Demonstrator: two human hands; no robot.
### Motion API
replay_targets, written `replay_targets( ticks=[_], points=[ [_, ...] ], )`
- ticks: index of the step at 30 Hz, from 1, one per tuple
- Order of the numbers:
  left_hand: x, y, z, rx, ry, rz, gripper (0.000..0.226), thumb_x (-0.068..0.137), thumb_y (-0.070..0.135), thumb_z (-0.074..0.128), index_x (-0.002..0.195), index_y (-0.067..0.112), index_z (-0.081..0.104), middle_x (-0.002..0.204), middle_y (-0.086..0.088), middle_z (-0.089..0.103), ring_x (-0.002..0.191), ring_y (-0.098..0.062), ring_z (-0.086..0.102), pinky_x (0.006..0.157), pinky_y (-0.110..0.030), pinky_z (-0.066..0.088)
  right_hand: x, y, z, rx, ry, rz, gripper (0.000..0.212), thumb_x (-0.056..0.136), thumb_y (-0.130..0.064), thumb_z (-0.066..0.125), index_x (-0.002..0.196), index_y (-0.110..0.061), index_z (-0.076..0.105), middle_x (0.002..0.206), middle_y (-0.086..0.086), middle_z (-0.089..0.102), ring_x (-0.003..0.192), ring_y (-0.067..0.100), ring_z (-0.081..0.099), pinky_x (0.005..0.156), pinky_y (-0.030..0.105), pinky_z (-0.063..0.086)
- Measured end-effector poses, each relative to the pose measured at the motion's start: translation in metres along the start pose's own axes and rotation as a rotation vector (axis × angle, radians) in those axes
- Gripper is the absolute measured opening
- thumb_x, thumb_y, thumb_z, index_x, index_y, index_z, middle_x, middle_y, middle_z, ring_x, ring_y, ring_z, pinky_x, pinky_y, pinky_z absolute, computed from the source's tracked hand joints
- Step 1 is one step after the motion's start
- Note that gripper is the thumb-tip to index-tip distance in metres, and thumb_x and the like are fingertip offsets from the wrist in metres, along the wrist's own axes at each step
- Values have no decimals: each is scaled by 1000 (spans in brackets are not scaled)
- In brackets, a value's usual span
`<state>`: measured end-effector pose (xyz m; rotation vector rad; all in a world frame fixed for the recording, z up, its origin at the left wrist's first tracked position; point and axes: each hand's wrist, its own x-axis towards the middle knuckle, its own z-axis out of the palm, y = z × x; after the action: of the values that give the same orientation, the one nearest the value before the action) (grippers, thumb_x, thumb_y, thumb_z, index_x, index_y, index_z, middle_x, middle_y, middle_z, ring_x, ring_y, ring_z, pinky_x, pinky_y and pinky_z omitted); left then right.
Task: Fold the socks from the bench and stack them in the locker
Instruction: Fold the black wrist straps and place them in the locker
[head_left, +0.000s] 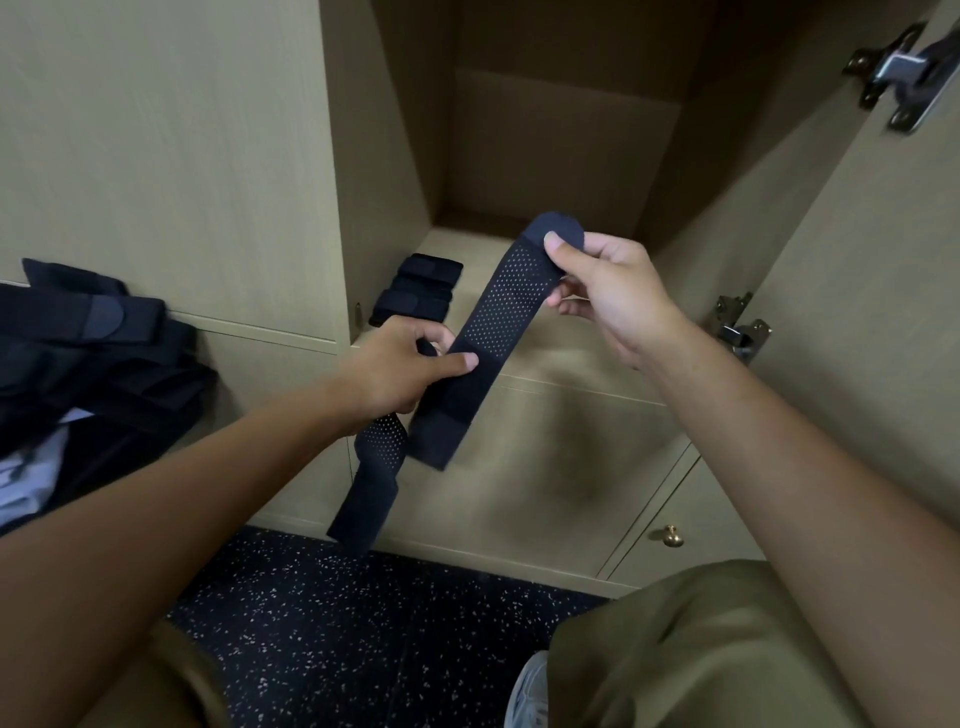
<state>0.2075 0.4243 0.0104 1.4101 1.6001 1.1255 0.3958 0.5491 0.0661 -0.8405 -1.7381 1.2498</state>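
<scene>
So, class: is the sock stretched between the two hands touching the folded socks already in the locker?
Apart. The head view shows the stretched sock held up by the left hand and right hand, with bare locker shelf visible between it and the folded socks.

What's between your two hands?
A dark sock with pale grip dots stretches between the left hand and the right hand, as the head view shows.

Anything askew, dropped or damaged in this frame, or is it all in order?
Nothing is dropped or damaged. One sock is stretched between the right hand and the left hand, while a second sock dangles loose below the left hand. The folded socks sit in the locker.
</scene>
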Motion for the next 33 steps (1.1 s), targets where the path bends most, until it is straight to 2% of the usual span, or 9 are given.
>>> replay_targets(
  ticks=[3, 5, 10, 17, 21, 23, 26, 30, 33],
  points=[
    [2, -1, -1, -22, 114, -32, 35, 100, 24, 64, 69, 14, 53, 46, 13, 49, 37, -3, 36, 39, -20, 27, -2, -6, -1, 20, -88, 7, 31, 103, -38, 59, 101, -10, 73, 80, 3, 69, 59, 11, 57, 65, 26, 49],
    [3, -2, -5, -82, 189, -40, 40, 100, 25, 65, 66, 13, 47, 47, 9, 42, 40, -9, 31, 40, -21, 24, -5, -11, 0, 69, -149, 57, 56, 98, -55, 56, 108, -1, 69, 80, 11, 65, 59, 15, 58, 66, 29, 49],
    [2, 2, -12, -125, 264, 30, 37, 104, 21, 57, 72, 4, 53, 44, 7, 41, 34, -9, 34, 40, -22, 29, -15, -24, 6, 6, -328, 105, 75, 104, -62, 23, 110, -5, 71, 95, 21, 77, 64, 18, 61, 70, 30, 50],
    [-3, 6, -15, -133, 244, 168, 32, 104, 23, 58, 103, -6, 71, 53, -8, 47, 39, -16, 34, 47, -29, 25, -11, -13, 16, -137, -117, 45, 34, 104, -42, 54, 108, -15, 73, 102, 1, 78, 75, 15, 64, 71, 30, 52],
    [-3, 9, -10, -104, 259, 246, 21, 104, 14, 58, 107, 7, 77, 47, 16, 54, 39, -1, 43, 45, -19, 32, -13, -6, 20, -192, -253, 100, 27, 102, -36, 60, 111, -16, 75, 99, -5, 76, 76, 9, 64, 70, 25, 52],
    [-5, 11, -7, -64, 271, 310, 19, 103, 12, 59, 108, 15, 77, 60, 21, 67, 50, 5, 55, 51, -10, 39, -14, -4, 23, -180, -313, 101, 25, 99, -33, 65, 111, -13, 75, 91, -6, 76, 75, 8, 65, 68, 24, 51],
    [-2, 8, -8, -10, 288, 368, 18, 101, 17, 64, 102, 23, 81, 88, 6, 79, 76, -5, 71, 65, -18, 51, -13, -3, 24, -166, -293, 63, 16, 95, -26, 71, 105, -14, 76, 85, -2, 77, 75, 10, 65, 69, 26, 51],
    [-1, 7, -8, 38, 281, 384, 18, 101, 19, 64, 101, 12, 81, 85, -1, 77, 71, -5, 68, 61, -20, 49, -13, -4, 27, -165, -232, 8, 12, 90, -21, 77, 98, -12, 76, 84, 3, 77, 75, 13, 65, 70, 28, 51],
    [-3, 11, -7, -32, 274, 299, 28, 104, 17, 57, 93, -1, 75, 62, 5, 62, 44, -1, 47, 46, -17, 36, -13, -6, 30, -159, -195, -11, 15, 88, -17, 79, 99, -6, 76, 79, 4, 75, 70, 12, 65, 70, 27, 52]
  ],
)
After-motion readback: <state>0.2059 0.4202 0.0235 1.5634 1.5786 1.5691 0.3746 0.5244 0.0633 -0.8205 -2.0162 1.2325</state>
